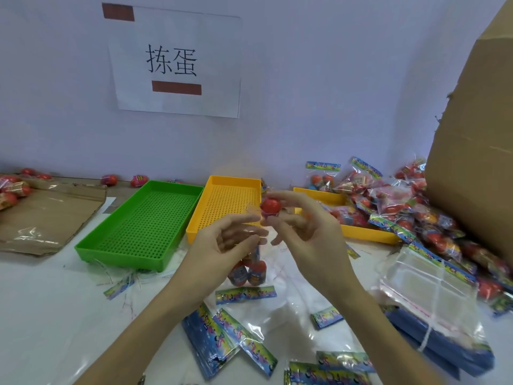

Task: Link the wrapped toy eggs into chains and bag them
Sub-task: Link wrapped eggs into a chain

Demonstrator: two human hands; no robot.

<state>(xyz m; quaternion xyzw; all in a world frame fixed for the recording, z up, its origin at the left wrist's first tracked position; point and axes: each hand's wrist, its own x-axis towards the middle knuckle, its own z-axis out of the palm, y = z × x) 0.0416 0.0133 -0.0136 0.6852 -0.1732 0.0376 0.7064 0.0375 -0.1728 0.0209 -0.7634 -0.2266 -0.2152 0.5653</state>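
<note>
Red wrapped egg (269,205) mid-frame, pinched by right hand (302,232) between thumb and forefinger, other fingers loosely spread. Left hand (224,245) just below-left, fingers curled, pinching clear wrapper tail (blurry, grip hard to confirm). Chain of eggs (248,269) hangs below the hands. Behind: yellow tray (222,207), green tray (144,226) to its left. Bagged eggs (388,201) piled at right; clear bags (427,290) stacked lower right.
</note>
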